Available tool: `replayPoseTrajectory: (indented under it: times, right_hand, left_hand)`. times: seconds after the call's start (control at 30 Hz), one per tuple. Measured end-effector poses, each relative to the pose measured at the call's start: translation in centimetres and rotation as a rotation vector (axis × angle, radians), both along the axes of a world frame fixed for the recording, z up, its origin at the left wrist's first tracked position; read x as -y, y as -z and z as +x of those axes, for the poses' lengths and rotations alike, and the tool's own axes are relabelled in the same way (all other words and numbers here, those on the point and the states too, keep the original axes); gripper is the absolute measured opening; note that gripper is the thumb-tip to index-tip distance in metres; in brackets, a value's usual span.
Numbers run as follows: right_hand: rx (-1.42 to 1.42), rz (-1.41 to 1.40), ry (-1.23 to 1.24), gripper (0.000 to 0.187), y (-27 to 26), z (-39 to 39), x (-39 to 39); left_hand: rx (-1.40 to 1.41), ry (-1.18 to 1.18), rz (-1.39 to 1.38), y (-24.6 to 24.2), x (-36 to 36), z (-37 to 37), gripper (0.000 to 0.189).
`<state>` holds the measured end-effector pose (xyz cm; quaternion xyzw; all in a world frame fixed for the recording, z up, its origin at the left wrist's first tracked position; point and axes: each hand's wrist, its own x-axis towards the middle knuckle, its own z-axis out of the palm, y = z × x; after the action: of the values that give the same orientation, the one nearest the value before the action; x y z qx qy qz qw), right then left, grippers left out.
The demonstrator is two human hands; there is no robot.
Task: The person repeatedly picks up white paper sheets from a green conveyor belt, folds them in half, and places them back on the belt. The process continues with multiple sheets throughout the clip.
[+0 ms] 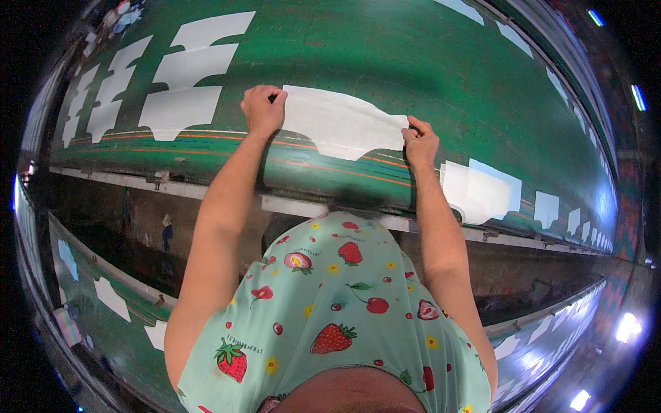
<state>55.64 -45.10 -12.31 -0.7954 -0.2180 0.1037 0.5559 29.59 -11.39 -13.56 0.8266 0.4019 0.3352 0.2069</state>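
Note:
Stretched between my two hands is a white cut fabric panel (343, 121) with curved notches along its near edge. My left hand (262, 108) pinches its left end at the upper corner. At the right end, the fingers of my right hand (422, 142) grip the narrow edge. The panel lies over or just above the green table (330, 57), close to the coloured lines near the front edge; I cannot tell whether it touches. To the right of my right forearm rests a stack of white panels (475, 193), with a light blue piece (508, 183) partly behind it.
Rows of similar white panels (186, 108) lie flat at the left. More pieces (546, 209) run along the front edge at the right, others (514, 38) along the far edge. Behind me, across a dark aisle (150, 217), stands another green table (98, 330) bearing white pieces.

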Motion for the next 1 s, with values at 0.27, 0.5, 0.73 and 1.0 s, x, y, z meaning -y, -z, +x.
replayPoseTrajectory:
  times: [0.27, 0.5, 0.73, 1.0]
  right_hand:
    - [0.146, -0.007, 0.036, 0.038, 0.9, 0.2, -0.3]
    - [0.102, 0.011, 0.088, 0.033, -0.6, -1.0, -0.6]
    - [0.246, 0.147, -0.167, 0.027, -5.9, -7.8, -2.4]
    - [0.483, 0.147, -0.396, 0.021, -8.3, -7.7, 3.7]
  left_hand:
    - [-0.239, 0.025, 0.144, -2.0, 2.0, 0.6, 0.057]
    - [-0.659, 0.433, 0.219, -4.1, 11.5, 1.0, 0.107]
    - [-0.58, 0.673, 0.282, -4.0, 17.6, 7.9, 0.111]
    - [-0.595, 0.781, 0.292, -2.4, 23.4, 17.6, 0.108]
